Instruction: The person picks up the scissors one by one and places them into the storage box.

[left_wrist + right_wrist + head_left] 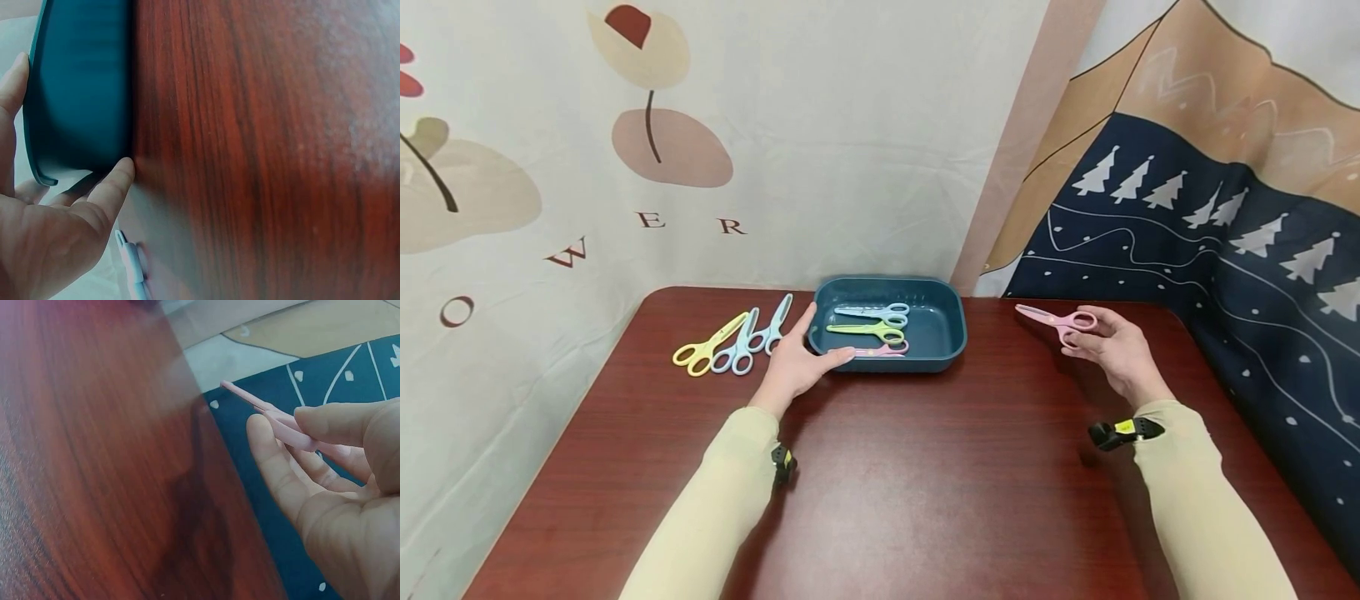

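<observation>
My left hand (797,360) rests spread at the near left corner of a dark blue tray (953,333), thumb along its front rim, other fingers by its left end. In the left wrist view the straight fingers touch the tray wall (81,94). Light blue scissors (872,313), green scissors (868,332) and pink scissors (880,351) lie inside, these last partly hidden by the front wall. Out to the right, my right hand (1112,348) pinches another pair of pink scissors (1054,320) by the handles, raised above the table with blades pointing left.
Left of the tray lie yellow scissors (709,346) and two light blue pairs, one nearer (742,343) and one partly behind my left hand (772,323). The tray stands near the back edge of the brown table (925,483). Printed cloth (850,167) hangs behind.
</observation>
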A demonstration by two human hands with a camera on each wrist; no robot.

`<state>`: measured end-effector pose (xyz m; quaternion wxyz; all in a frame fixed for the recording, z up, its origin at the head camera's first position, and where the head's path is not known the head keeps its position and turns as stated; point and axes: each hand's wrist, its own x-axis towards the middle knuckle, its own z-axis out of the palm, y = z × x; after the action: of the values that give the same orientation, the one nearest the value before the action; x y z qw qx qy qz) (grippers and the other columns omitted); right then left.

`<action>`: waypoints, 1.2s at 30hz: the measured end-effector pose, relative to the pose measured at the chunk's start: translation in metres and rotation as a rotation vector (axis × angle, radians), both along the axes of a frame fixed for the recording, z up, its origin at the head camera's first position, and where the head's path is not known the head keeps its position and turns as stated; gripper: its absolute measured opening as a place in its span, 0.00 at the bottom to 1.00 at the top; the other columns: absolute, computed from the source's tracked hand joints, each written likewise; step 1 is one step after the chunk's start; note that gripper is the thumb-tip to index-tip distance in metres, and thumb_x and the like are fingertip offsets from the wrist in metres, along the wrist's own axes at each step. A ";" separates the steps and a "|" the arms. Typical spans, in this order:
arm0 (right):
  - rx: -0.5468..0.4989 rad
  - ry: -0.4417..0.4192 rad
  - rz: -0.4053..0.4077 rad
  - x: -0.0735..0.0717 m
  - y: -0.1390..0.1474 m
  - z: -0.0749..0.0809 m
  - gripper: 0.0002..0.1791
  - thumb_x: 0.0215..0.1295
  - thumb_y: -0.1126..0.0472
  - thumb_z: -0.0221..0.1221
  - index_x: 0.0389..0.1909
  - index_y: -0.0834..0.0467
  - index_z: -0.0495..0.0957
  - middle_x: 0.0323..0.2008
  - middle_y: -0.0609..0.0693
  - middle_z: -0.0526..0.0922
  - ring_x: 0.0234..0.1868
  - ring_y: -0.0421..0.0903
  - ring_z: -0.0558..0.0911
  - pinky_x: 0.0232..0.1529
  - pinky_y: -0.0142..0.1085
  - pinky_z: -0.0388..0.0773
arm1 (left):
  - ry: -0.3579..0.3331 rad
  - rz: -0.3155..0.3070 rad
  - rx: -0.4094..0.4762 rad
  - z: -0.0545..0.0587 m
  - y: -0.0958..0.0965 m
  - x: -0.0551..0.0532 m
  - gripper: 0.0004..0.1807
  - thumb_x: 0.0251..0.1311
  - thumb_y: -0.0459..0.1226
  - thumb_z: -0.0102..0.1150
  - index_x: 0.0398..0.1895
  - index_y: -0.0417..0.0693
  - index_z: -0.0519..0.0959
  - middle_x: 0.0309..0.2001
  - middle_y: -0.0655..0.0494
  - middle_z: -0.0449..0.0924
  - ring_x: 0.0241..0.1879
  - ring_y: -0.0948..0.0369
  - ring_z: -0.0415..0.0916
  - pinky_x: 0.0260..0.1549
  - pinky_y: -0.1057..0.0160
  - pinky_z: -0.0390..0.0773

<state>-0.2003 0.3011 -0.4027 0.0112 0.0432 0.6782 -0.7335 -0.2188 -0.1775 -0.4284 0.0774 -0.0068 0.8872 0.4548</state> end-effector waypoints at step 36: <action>0.017 0.060 0.163 -0.005 -0.034 0.034 0.25 0.68 0.78 0.60 0.61 0.54 0.73 0.48 0.49 0.83 0.40 0.42 0.89 0.43 0.38 0.87 | 0.000 0.005 0.001 -0.002 -0.001 0.000 0.61 0.56 0.58 0.74 0.85 0.64 0.44 0.82 0.47 0.51 0.80 0.45 0.49 0.73 0.40 0.61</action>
<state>-0.2053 0.2675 -0.3688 0.0502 -0.0339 0.6857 -0.7253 -0.2193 -0.1784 -0.4304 0.0762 -0.0090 0.8871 0.4552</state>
